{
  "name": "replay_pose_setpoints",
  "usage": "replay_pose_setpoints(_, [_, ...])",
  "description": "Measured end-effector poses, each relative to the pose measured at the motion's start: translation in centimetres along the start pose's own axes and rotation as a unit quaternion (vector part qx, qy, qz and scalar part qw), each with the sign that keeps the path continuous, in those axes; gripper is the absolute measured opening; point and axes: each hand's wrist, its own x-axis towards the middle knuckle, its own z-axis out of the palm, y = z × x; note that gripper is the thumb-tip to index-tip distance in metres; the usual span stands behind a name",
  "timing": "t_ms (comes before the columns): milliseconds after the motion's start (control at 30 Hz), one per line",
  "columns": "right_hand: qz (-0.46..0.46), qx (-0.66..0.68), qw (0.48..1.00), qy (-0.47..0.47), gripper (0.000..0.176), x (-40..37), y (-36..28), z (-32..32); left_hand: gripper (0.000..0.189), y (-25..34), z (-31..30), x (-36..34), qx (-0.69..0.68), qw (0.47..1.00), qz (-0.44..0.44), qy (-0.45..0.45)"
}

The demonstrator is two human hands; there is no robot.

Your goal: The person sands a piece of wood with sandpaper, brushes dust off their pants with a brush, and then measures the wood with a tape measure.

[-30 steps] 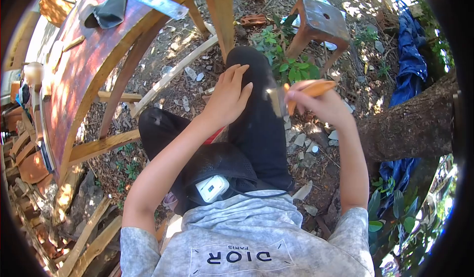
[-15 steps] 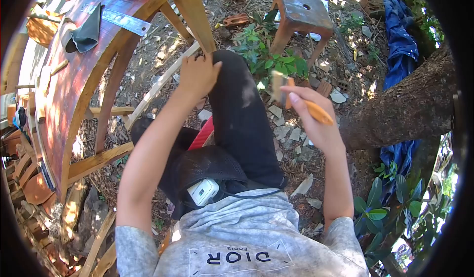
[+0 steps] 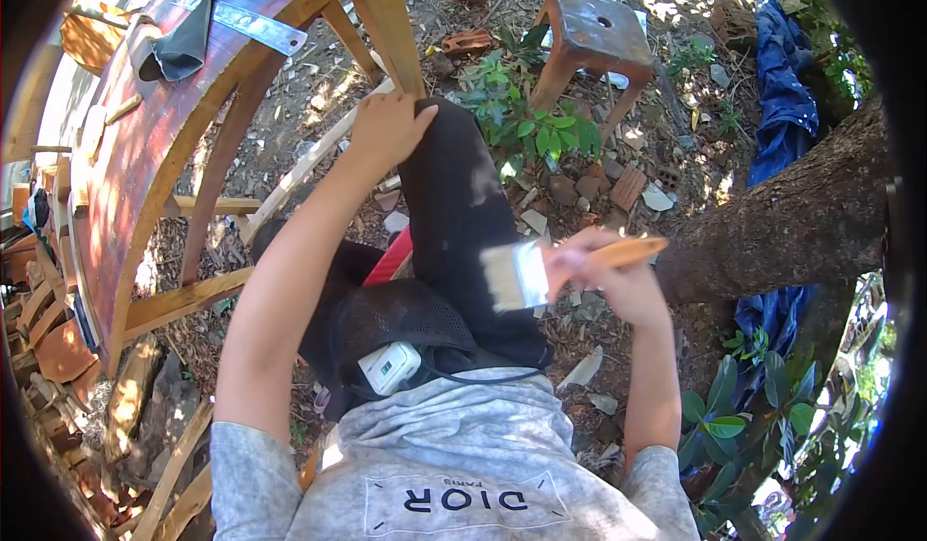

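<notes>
Right hand (image 3: 603, 269) seems closed on the brush (image 3: 519, 276); left hand (image 3: 388, 128) lies open at the knee (image 3: 448, 128).

The brush (image 3: 530, 274) is wide and flat, with cream bristles, a shiny silver metal band and an orange-brown handle. It is tilted slightly from level, its bristle end overlapping the edge of the black trouser leg (image 3: 462, 194) in view and its handle pointing away from that leg to the right. Whether the bristles touch the cloth cannot be told.
</notes>
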Motion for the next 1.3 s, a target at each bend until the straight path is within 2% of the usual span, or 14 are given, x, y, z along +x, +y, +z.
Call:
replay_pose_setpoints(167, [-0.054, -0.640, 0.752, 0.152, 0.016, 1.0, 5.0, -2.0, 0.035, 9.0, -2.0, -8.2, -0.166, 0.928, 0.326, 0.067])
replay_pose_setpoints(233, [-0.034, -0.351, 0.931, 0.098, 0.016, -1.5, 3.2, -0.7, 0.038, 11.5, 0.9, -13.6, -0.243, 0.822, 0.513, -0.048])
replay_pose_setpoints(333, [0.027, -0.147, 0.989, 0.010, 0.018, -3.5, 1.3, 0.1, 0.038, 7.8, 1.9, -11.8, -0.193, 0.854, 0.481, 0.047])
replay_pose_setpoints(400, [0.074, -0.132, 0.988, 0.012, 0.020, -4.8, 4.1, 0.0, 0.039, 6.6, -1.5, -7.5, -0.068, 0.978, 0.178, -0.086])
replay_pose_setpoints(467, [0.001, -0.320, 0.943, 0.091, 0.023, -5.9, 5.2, -1.4, 0.037, 2.0, -0.2, -6.3, 0.278, 0.944, 0.172, 0.037])
replay_pose_setpoints(600, [0.082, -0.013, 0.996, -0.006, 0.027, -7.3, 2.0, 0.3, 0.039, 8.8, -3.0, -8.0, -0.058, 0.948, 0.247, -0.190])
replay_pose_setpoints(767, [0.011, -0.622, 0.773, 0.121, 0.024, -7.5, -0.1, 1.1, 0.050, 12.0, 2.1, -12.5, -0.235, 0.817, 0.507, -0.142])
replay_pose_setpoints(800, [0.040, -0.462, 0.882, 0.082, 0.022, -7.5, -0.5, 1.1, 0.048, 10.5, 3.3, -10.7, -0.238, 0.805, 0.528, -0.126])
replay_pose_setpoints(867, [0.093, -0.091, 0.992, -0.002, 0.018, -7.6, -1.1, 1.3, 0.041, 6.9, 3.4, -5.0, -0.193, 0.874, 0.445, -0.043])
replay_pose_setpoints(967, [0.012, -0.379, 0.924, 0.059, 0.009, -6.5, 1.6, 1.0, 0.042, -0.6, 2.2, -1.4, 0.024, 0.999, 0.037, -0.002])
replay_pose_setpoints(1033, [0.003, -0.641, 0.753, 0.147, 0.009, -4.3, 2.5, -0.3, 0.044, -3.1, 2.2, -2.8, -0.004, 0.998, 0.048, 0.036])
replay_pose_setpoints(1133, [-0.013, -0.144, 0.981, 0.127, 0.019, -0.8, 3.3, 0.1, 0.053, -3.1, 1.6, -5.9, -0.059, 0.993, 0.104, -0.019])
replay_pose_setpoints(1233, [0.014, -0.037, 0.999, 0.021, 0.026, 4.1, 3.2, 0.1, 0.061, -0.2, 3.2, -8.2, -0.133, 0.979, 0.157, 0.010])
replay_pose_setpoints(1300, [-0.048, -0.331, 0.934, 0.129, 0.027, 8.8, 6.1, -3.7, 0.066, 2.2, 2.3, -9.5, -0.146, 0.979, 0.144, 0.007])
